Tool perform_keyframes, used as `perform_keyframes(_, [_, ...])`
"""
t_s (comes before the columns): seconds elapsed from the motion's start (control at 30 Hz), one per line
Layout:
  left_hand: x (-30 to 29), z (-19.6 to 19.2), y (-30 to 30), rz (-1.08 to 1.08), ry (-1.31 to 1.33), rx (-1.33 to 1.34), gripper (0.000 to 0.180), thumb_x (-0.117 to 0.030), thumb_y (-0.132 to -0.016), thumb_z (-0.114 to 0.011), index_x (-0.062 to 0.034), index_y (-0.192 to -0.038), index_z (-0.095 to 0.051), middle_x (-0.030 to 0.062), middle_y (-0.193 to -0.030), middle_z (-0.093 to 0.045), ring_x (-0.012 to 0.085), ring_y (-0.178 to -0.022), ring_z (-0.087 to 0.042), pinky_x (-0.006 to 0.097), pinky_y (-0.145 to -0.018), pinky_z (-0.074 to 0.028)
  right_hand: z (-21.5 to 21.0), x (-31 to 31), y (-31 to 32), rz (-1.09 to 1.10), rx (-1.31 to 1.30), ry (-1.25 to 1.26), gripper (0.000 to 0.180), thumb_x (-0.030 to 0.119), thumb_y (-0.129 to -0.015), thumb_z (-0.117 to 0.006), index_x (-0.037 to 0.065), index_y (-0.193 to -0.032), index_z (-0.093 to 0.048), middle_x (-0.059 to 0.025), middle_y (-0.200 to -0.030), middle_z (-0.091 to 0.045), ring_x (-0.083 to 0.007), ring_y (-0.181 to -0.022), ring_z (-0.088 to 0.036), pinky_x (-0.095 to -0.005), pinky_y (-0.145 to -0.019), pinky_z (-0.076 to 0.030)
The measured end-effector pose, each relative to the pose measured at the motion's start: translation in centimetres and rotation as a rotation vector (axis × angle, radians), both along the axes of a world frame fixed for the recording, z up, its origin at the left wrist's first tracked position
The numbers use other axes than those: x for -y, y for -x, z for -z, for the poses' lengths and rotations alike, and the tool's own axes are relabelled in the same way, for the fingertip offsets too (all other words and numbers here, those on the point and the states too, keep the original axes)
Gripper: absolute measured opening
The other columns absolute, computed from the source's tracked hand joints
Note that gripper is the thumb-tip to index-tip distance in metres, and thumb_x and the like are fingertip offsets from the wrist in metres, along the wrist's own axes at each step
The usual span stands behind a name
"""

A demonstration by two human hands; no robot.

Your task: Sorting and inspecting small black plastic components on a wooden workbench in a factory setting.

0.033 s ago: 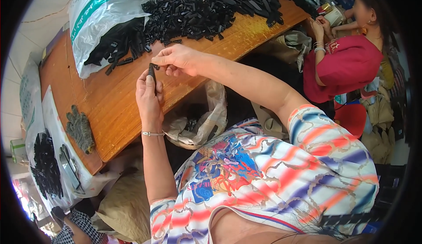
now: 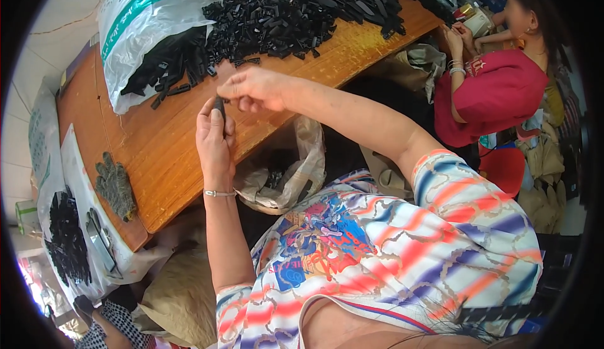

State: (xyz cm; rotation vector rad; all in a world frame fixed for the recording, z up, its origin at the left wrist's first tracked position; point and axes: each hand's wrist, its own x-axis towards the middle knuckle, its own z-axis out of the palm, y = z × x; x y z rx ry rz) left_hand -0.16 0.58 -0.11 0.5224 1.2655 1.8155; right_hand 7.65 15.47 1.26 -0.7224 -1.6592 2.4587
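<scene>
Upright in my left hand (image 2: 214, 140) is a slim black plastic piece (image 2: 219, 105), gripped between thumb and fingers. At its top end my right hand (image 2: 257, 91) is closed in a pinch, slightly blurred. What the right fingertips hold, if anything, is hidden. Both hands are over the near edge of the wooden table (image 2: 154, 179). Beyond them lies a large heap of small black plastic pieces (image 2: 270, 25). To its left, more long black pieces spill from a white plastic bag (image 2: 135, 47) with a green band.
A grey knitted glove (image 2: 115, 188) lies on the table's left corner. Below the table edge hangs an open whitish bag (image 2: 308, 154) with dark pieces inside. More black strips (image 2: 68, 236) lie on white sheeting at left. A person in a red top (image 2: 494, 97) sits at right.
My right hand has dipped slightly and its fingers have shifted at the top of the black piece. The left hand has barely moved and keeps its grip.
</scene>
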Motion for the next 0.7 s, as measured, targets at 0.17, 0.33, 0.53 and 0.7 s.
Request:
perform_keyframes(0.17, [0.2,-0.8,-1.1,0.083,-0.068,0.145,0.033,-0.023,-0.101,-0.041,-0.0079,-0.13,-0.044,-0.0043,-0.066,-0.038,0.0029,-0.05,-0.029,0.016,-0.043,-0.025,1.3,2.4,-0.6,0.023,-0.168,0.146,0.02,0.03,-0.087,-0.068,0.011,-0.084,-0.064,0.006,-0.063,-0.052,-0.002,-0.047,-0.039,-0.0174,-0.039,-0.023])
perform_keyframes(0.33, [1.7,0.0,-3.5,0.069,-0.01,0.181,0.021,-0.023,-0.101,-0.037,-0.0079,-0.111,-0.046,-0.0046,-0.065,-0.039,0.0032,-0.047,-0.029,0.018,-0.041,-0.023,2.1,3.9,-1.5,0.037,-0.115,-0.137,0.024,0.028,-0.086,-0.068,0.004,-0.082,-0.066,0.0018,-0.065,-0.059,-0.0025,-0.053,-0.049,-0.0179,-0.046,-0.037])
perform_keyframes(0.53, [7.5,4.9,-6.2,0.015,0.463,-1.054,0.049,-0.009,-0.089,-0.052,-0.012,-0.137,-0.039,0.0098,-0.081,-0.06,0.0293,-0.071,-0.061,0.037,-0.064,-0.049,-0.8,-1.8,-2.5,-0.184,0.073,-0.714,0.025,0.026,-0.084,-0.066,0.001,-0.081,-0.065,-0.0051,-0.062,-0.061,-0.0158,-0.056,-0.058,-0.0292,-0.052,-0.046])
perform_keyframes(0.7, [8.0,3.5,-5.8,0.078,0.482,-1.488,0.055,-0.007,-0.081,-0.061,-0.016,-0.133,-0.047,0.014,-0.125,-0.052,0.0347,-0.107,-0.055,0.04,-0.076,-0.051,1.6,-6.2,-0.8,0.193,0.275,-1.672,0.013,0.016,-0.08,-0.066,0.005,-0.086,-0.063,-0.0169,-0.09,-0.056,-0.0379,-0.078,-0.061,-0.0457,-0.068,-0.049])
